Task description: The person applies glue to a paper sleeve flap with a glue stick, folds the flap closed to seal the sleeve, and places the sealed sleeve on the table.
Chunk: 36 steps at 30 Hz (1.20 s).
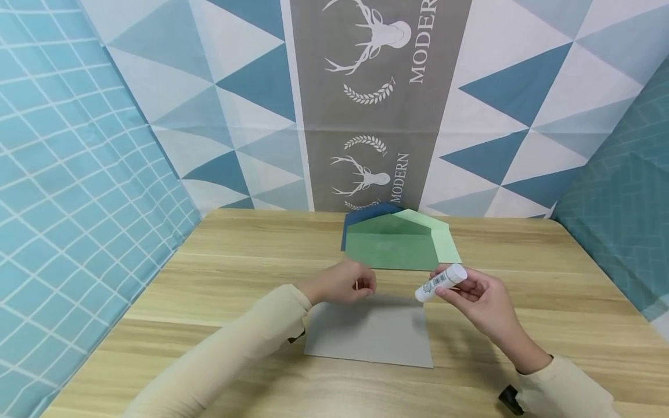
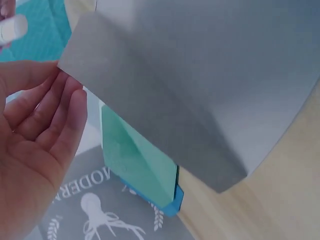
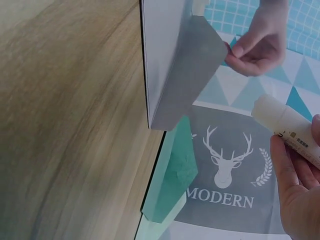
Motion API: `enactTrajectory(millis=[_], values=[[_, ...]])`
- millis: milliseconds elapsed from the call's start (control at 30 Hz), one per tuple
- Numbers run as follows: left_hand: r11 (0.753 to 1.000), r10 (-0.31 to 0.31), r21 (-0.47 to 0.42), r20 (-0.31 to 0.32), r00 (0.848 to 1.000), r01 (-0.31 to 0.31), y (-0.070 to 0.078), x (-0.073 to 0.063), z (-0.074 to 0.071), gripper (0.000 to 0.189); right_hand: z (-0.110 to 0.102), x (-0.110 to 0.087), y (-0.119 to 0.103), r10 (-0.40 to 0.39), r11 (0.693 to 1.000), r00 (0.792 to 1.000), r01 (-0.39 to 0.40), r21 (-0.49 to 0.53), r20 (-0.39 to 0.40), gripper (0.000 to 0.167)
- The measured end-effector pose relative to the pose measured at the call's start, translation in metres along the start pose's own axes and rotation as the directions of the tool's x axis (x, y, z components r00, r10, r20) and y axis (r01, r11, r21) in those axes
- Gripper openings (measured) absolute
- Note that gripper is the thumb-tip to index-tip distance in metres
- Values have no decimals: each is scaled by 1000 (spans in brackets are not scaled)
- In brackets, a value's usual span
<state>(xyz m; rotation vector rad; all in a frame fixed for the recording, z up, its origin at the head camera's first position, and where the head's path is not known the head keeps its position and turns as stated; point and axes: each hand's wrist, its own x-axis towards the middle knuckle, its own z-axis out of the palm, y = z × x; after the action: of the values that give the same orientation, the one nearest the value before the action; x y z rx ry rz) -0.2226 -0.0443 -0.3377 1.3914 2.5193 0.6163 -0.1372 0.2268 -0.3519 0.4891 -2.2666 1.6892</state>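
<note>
A grey envelope (image 1: 373, 337) lies on the table in front of me, its flap (image 2: 130, 90) raised at the far side. My left hand (image 1: 345, 281) pinches the edge of that flap between thumb and fingertips, as both wrist views show. To the right, my right hand (image 1: 486, 302) holds a white glue stick (image 1: 441, 283) in its fingers, tilted above the envelope's far right corner. Printed lettering and a barcode mark the glue stick's side. In the right wrist view the glue stick (image 3: 285, 125) is apart from the flap (image 3: 192, 70).
Behind the grey envelope, a dark green envelope (image 1: 392, 249), a light green one (image 1: 446, 247) and a blue one (image 1: 366, 215) overlap near the back edge of the wooden table (image 1: 261, 244). Patterned cloth (image 1: 251, 104) hangs right behind the table.
</note>
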Motion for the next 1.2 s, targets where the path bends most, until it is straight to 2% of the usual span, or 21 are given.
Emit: enactTrajectory(millis=[233,367,567,767,1000,1200], values=[[999,-43,26,134,990,40,5,-5,19,10,0,0,-1,2,1000,1000,-2,-4,-1,36],[996,-55,82,170,984,42,3,-4,33,10,2,0,-1,20,1000,1000,-20,-16,7,36],[986,-46,165,143,989,22,4,-3,46,13,5,-2,0,25,1000,1000,-25,-17,13,34],[977,-84,206,103,991,61,12,-3,52,27,6,-1,0,10,1000,1000,-10,-15,8,35],[988,-135,84,105,985,126,8,-5,44,18,5,2,-1,6,1000,1000,-6,-9,12,34],[988,-150,39,109,983,147,0,-12,36,14,4,4,-4,14,1000,1000,-14,-23,12,34]])
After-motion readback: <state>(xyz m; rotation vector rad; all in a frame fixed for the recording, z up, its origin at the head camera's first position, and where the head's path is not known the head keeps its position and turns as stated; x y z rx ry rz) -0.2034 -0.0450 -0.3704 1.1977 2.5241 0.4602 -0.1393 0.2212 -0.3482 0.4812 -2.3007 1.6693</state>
